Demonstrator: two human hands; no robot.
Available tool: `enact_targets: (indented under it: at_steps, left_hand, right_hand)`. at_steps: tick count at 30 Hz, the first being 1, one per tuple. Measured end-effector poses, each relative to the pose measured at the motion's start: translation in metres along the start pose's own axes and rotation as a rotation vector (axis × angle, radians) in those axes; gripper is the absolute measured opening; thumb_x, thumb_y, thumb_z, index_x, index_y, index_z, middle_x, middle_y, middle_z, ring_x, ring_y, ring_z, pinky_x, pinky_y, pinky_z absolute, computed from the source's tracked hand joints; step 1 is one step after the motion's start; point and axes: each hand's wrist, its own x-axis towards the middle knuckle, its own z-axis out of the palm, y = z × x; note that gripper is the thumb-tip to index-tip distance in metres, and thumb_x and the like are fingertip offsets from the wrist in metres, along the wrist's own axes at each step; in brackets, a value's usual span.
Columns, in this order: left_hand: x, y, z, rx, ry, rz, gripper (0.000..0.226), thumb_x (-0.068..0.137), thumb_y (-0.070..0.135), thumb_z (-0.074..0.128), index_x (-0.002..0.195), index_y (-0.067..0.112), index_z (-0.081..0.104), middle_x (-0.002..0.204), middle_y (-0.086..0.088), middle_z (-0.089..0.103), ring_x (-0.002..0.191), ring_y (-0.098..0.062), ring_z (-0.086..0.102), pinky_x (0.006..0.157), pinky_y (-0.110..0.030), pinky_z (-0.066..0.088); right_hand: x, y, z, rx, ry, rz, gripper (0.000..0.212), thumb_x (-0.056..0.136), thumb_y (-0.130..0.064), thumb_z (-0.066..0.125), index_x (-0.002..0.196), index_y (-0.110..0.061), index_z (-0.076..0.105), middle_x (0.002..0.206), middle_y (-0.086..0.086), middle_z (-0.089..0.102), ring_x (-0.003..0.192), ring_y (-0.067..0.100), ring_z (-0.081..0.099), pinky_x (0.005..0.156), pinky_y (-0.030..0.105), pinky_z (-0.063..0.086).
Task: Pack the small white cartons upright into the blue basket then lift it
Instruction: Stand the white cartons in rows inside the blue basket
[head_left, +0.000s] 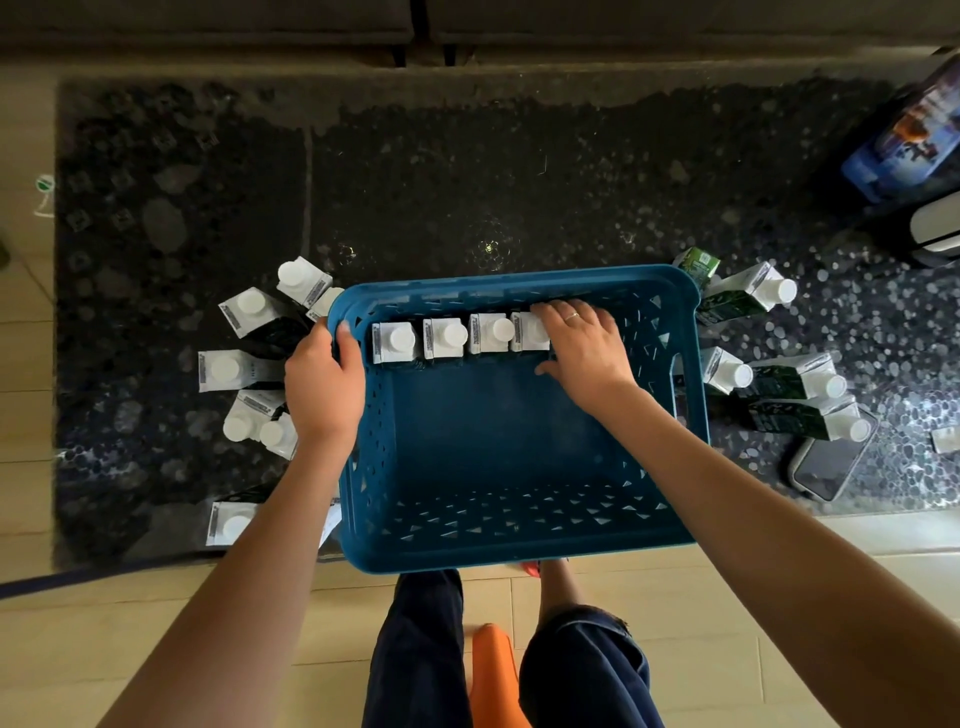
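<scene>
The blue basket (519, 540) stands on a dark rug in front of me. Along its far wall several small white cartons (444, 340) stand upright in a row. My right hand (584, 345) is inside the basket, its fingers curled over the rightmost carton (527, 332) of that row. My left hand (324, 382) grips the basket's left rim, thumb inside. More white cartons (228, 369) lie and stand on the rug left of the basket, and others (795, 384) lie to its right.
A phone (826, 467) lies on the rug at the right, near the cartons. A blue pack (909, 140) and a white appliance (935, 234) sit at the far right. An orange stool (493, 670) shows between my knees. Sofa bases run along the top.
</scene>
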Motion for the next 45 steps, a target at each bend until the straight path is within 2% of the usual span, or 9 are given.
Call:
enact_targets:
  at_steps: [3,14,21,25,30,36,39,42,45]
  left_hand:
    - [0.0,0.0,0.0,-0.002,-0.002,-0.005,0.044,0.098,0.04,0.032,0.066,0.01,0.035,0.06,-0.016,0.053,0.065,-0.034,0.066,0.044,-0.05,0.046]
    - [0.0,0.001,0.0,-0.003,0.0,-0.017,0.046,0.097,0.04,0.032,0.068,0.006,0.039,0.061,-0.016,0.054,0.064,-0.034,0.064,0.048,-0.051,0.046]
    - [0.0,0.001,0.0,-0.006,-0.009,-0.021,0.043,0.097,0.041,0.031,0.068,0.01,0.039,0.062,-0.014,0.056,0.065,-0.031,0.066,0.047,-0.049,0.048]
    - [0.0,0.001,0.0,-0.005,-0.005,-0.017,0.046,0.096,0.043,0.029,0.067,0.009,0.038,0.061,-0.014,0.056,0.065,-0.032,0.065,0.047,-0.05,0.048]
    - [0.0,0.002,-0.001,-0.004,-0.004,-0.004,0.045,0.096,0.043,0.029,0.067,0.01,0.037,0.06,-0.014,0.054,0.065,-0.032,0.065,0.046,-0.049,0.047]
    - [0.0,0.001,-0.001,0.003,-0.008,-0.002,0.044,0.098,0.041,0.031,0.067,0.011,0.037,0.06,-0.013,0.053,0.064,-0.032,0.066,0.045,-0.047,0.046]
    - [-0.001,0.002,-0.002,0.008,-0.012,-0.006,0.044,0.097,0.043,0.03,0.067,0.012,0.036,0.059,-0.013,0.053,0.065,-0.031,0.066,0.045,-0.048,0.047]
    - [-0.001,0.004,-0.002,0.008,-0.011,-0.016,0.044,0.097,0.04,0.031,0.066,0.01,0.035,0.059,-0.014,0.053,0.064,-0.032,0.065,0.046,-0.048,0.046]
    - [-0.001,0.007,-0.004,0.015,-0.009,-0.014,0.043,0.099,0.036,0.034,0.065,0.009,0.036,0.059,-0.015,0.054,0.063,-0.033,0.064,0.046,-0.048,0.045]
  right_hand:
    - [0.005,-0.002,0.0,0.026,0.042,0.004,0.06,0.084,-0.02,0.069,0.136,-0.013,0.041,0.138,0.007,0.048,0.131,0.027,0.038,0.112,0.039,0.023]
    - [0.003,0.005,0.001,0.077,0.065,0.013,0.059,0.086,-0.016,0.067,0.138,-0.012,0.04,0.139,0.008,0.046,0.133,0.028,0.036,0.112,0.036,0.025]
    - [-0.011,0.029,-0.008,0.247,0.091,0.082,0.07,0.078,-0.03,0.076,0.135,-0.015,0.039,0.136,0.009,0.05,0.131,0.03,0.037,0.106,0.043,0.033]
    - [-0.019,0.046,-0.007,0.232,-0.056,0.146,0.08,0.077,-0.028,0.077,0.142,-0.017,0.033,0.144,0.01,0.043,0.133,0.031,0.034,0.106,0.044,0.034]
    - [-0.005,0.042,-0.007,0.311,-0.025,0.125,0.067,0.079,-0.015,0.075,0.137,-0.016,0.042,0.135,0.013,0.051,0.12,0.035,0.048,0.094,0.041,0.043]
    - [-0.011,0.04,0.0,0.239,0.036,0.089,0.063,0.084,-0.012,0.07,0.135,-0.024,0.034,0.13,0.015,0.052,0.114,0.036,0.048,0.078,0.042,0.045]
    - [-0.011,0.037,0.0,0.168,0.058,0.123,0.064,0.085,-0.017,0.07,0.136,-0.023,0.031,0.121,0.019,0.056,0.113,0.037,0.045,0.076,0.044,0.046]
    - [-0.018,0.035,-0.003,0.138,0.024,0.162,0.069,0.084,-0.03,0.07,0.138,-0.018,0.028,0.127,0.017,0.053,0.115,0.038,0.046,0.076,0.044,0.048]
    - [-0.031,0.036,-0.012,0.123,0.068,0.139,0.06,0.088,-0.044,0.062,0.133,-0.015,0.035,0.127,0.012,0.055,0.114,0.036,0.049,0.073,0.041,0.049]
